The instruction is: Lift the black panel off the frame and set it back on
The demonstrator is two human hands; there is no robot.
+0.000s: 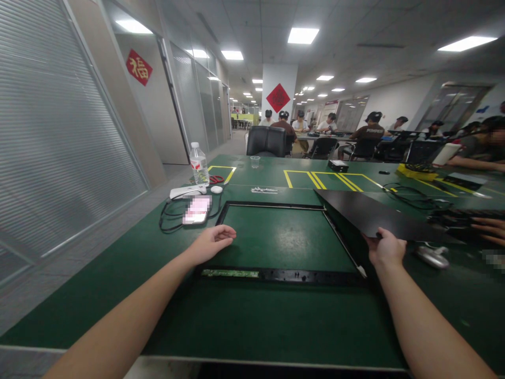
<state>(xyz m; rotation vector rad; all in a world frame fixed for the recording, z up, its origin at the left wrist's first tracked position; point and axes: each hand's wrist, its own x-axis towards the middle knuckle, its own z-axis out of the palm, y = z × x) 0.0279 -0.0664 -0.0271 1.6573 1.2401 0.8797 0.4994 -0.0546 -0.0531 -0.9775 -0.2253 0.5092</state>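
A thin black rectangular frame [311,276] lies on the green table, with a green circuit strip [231,273] along its near left side. My left hand [215,243] is over the frame's left side, fingers loosely curved and thumb apart; whether it touches the frame I cannot tell. My right hand [387,248] is closed on the near edge of a flat dark panel [366,208]. The panel is tilted, raised beside the frame's right side, and its far left corner reaches the frame's far right corner.
On the left are a water bottle [199,164], red scissors [216,179], a phone [197,209], and a white power strip [188,191] with black cables. A plastic cup [255,161] stands farther back. At right are a computer mouse [433,256] and another person's hand [489,230].
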